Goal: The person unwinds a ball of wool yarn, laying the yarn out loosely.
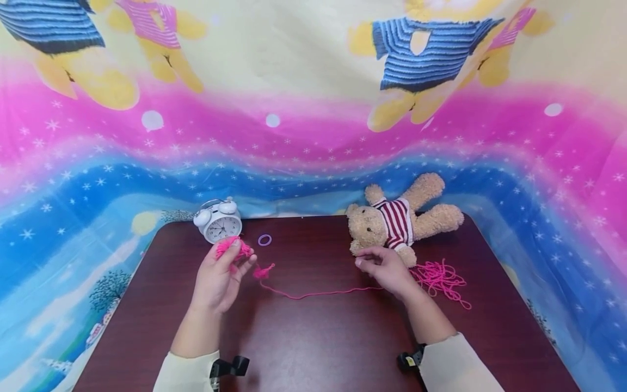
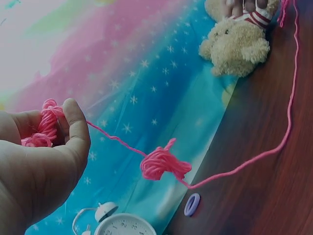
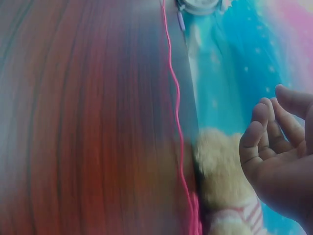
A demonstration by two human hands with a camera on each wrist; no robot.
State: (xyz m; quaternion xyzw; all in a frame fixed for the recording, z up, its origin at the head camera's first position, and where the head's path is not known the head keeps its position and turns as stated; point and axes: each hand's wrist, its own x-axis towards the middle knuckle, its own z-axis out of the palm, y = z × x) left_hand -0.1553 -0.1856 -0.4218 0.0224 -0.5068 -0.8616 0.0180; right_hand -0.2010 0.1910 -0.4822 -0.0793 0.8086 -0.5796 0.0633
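My left hand grips a bundle of pink yarn between thumb and fingers; the left wrist view shows the bundle partly hidden by the hand. A smaller pink clump hangs from it on a strand. That strand runs right to a loose pink pile. My right hand holds nothing, its fingers loosely bent, near the teddy bear's head. In the right wrist view the hand shows thumb and fingertips apart.
A white alarm clock stands at the back left of the dark wooden table, with a purple ring to its right. The teddy bear lies at the back right in a striped shirt. A printed cloth hangs behind.
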